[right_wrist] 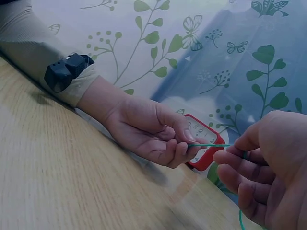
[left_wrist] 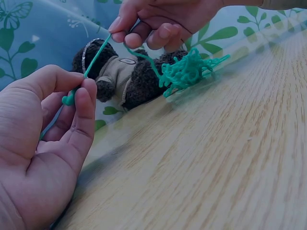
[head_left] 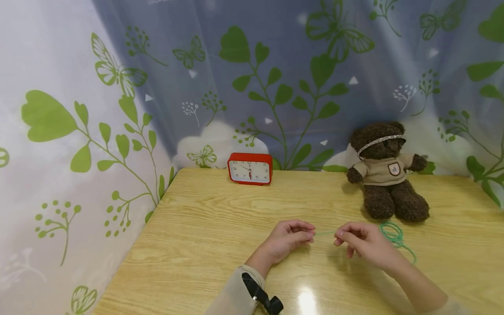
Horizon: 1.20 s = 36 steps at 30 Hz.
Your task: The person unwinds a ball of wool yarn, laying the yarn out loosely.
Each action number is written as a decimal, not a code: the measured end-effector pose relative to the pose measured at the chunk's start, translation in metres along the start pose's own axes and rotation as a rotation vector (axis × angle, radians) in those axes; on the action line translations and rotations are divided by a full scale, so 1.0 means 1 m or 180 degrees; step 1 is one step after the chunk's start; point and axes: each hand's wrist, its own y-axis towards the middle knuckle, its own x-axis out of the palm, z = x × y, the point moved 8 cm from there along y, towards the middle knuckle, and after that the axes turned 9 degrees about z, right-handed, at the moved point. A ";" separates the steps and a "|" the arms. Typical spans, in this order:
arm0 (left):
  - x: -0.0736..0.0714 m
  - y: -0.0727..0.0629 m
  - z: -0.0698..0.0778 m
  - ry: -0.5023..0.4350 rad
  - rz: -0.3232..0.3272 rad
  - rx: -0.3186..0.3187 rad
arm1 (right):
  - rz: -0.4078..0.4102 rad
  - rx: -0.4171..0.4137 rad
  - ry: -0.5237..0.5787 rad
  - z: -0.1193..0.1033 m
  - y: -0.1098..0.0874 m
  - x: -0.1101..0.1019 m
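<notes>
A thin strand of green yarn (head_left: pixel 324 233) runs taut between my two hands. My left hand (head_left: pixel 286 240) pinches one part of it between thumb and index finger. In the left wrist view, a small green loop or knot (left_wrist: pixel 68 99) shows just below that pinch. My right hand (head_left: pixel 364 245) pinches the strand a short way to the right, its other fingers loosely bent. From there the yarn trails down to a loose tangle (left_wrist: pixel 187 72), which lies on the table beyond my right hand. The right wrist view shows the strand (right_wrist: pixel 211 144) stretched between both sets of fingertips.
A brown teddy bear (head_left: pixel 387 173) in a beige shirt sits at the table's back right, close to the yarn tangle. Near the back edge stands a red clock (head_left: pixel 250 169). Patterned curtains (head_left: pixel 275 87) hang behind and left of the wooden table (head_left: pixel 189 245).
</notes>
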 end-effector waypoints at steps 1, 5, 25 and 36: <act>0.000 0.000 0.000 -0.0010 0.0015 0.0007 | 0.0016 -0.0004 0.0016 -0.001 0.000 -0.002; -0.001 0.000 0.001 -0.0041 0.0044 0.0017 | 0.0122 -0.0137 0.0097 -0.005 -0.001 -0.010; -0.002 -0.001 0.005 -0.0284 0.0101 0.0027 | 0.0414 0.0110 0.0050 -0.003 -0.002 -0.048; -0.003 -0.001 0.007 -0.0274 0.0119 0.0075 | 0.0607 0.0065 0.0014 -0.007 -0.004 -0.065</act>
